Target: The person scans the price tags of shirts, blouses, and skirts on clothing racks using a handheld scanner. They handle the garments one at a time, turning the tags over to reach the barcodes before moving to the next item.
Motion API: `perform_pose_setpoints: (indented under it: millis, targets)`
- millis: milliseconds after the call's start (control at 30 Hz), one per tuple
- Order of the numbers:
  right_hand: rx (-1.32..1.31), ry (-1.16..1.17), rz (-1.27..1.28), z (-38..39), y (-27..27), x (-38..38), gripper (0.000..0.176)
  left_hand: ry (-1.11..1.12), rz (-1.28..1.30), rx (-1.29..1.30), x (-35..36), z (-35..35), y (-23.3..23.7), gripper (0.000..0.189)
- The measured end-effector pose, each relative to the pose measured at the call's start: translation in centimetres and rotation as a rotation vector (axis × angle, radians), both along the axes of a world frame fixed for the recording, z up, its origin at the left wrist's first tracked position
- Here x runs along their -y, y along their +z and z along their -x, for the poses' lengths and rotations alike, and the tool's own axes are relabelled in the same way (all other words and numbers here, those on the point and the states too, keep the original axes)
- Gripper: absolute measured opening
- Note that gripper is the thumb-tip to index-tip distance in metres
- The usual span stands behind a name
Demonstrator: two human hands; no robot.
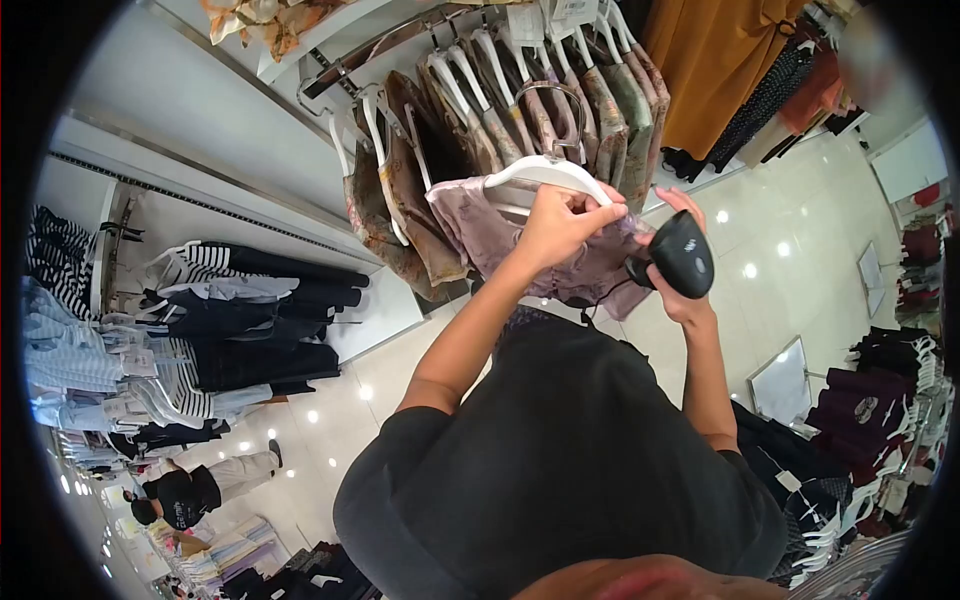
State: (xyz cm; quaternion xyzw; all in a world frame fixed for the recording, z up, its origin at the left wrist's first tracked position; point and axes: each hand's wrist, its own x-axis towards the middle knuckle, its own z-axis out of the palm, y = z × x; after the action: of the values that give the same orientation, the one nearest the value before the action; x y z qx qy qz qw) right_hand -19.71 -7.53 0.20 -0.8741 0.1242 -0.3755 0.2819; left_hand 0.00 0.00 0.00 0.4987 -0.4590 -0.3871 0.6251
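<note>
A mauve floral garment (490, 228) hangs on a white hanger (562, 172) in front of the rack. My left hand (565, 225) is closed round the hanger's right arm and the garment's edge. In my right hand (678, 255) is a black handheld scanner (686, 256), held beside the right end of the hanger. The fingers of my right hand reach round the scanner toward the garment, and part of them is hidden behind it.
Patterned garments (600, 125) on white hangers fill a rail ahead. Brown trousers (715, 70) hang at the upper right. Dark and striped clothes (250, 320) hang at left. A person in black (185, 498) stands at the lower left. More racks (850, 410) are at right.
</note>
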Motion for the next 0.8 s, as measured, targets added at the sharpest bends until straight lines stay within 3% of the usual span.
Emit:
perform_pose_setpoints:
  millis: [67, 167, 200, 367, 433, 500, 567, 633, 700, 733, 767, 800]
  targets:
    - [0.148, -0.014, -0.209, -1.4, 0.9, -0.6, 0.047, -0.018, -0.013, 0.020, -0.1, -0.2, 0.4, 0.014]
    - [-0.085, 0.040, -0.298, 0.6, 0.9, -0.2, 0.043, -0.047, -0.013, -0.014, 0.4, 1.9, 0.6, 0.016]
    - [-0.028, 0.044, -0.141, 0.3, 0.3, 0.1, 0.043, -0.042, -0.018, -0.014, 0.2, 2.0, 1.0, 0.016]
    - [0.030, 0.036, -0.089, 0.2, -1.0, 1.1, 0.041, -0.082, 0.032, -0.051, -0.3, 2.2, 1.4, 0.020]
    - [0.062, 0.056, -0.063, 0.0, -0.9, 1.4, 0.041, -0.086, 0.117, 0.063, -1.5, 1.1, 1.2, 0.019]
    - [0.059, 0.046, -0.034, 0.1, -0.4, 1.8, 0.038, 0.257, 0.026, 0.477, -4.8, -0.5, 3.6, 0.020]
    - [0.039, 0.098, 0.060, 0.8, 0.4, 2.3, 0.036, 0.518, 0.321, 0.863, -5.9, -3.8, 5.4, 0.025]
    - [0.011, 0.117, 0.071, 1.2, 1.0, 3.1, 0.036, 0.560, 0.426, 1.156, -4.7, -6.5, 7.1, 0.028]
    - [0.122, 0.189, 0.055, 1.2, 0.5, 3.6, 0.040, 0.236, 0.255, 1.062, -4.4, -8.2, 6.5, 0.027]
    - [0.023, 0.159, -0.045, 1.4, 0.0, 4.2, 0.042, 0.180, 0.137, 0.999, -4.5, -8.5, 5.8, 0.025]
    - [0.002, 0.082, 0.135, 1.4, -0.4, 4.7, 0.047, 0.109, 0.036, 0.950, -4.1, -8.9, 5.2, 0.024]
    - [0.091, 0.110, 0.081, 1.2, -0.1, 4.7, 0.049, 0.121, 0.018, 1.051, -3.6, -9.4, 4.6, 0.022]
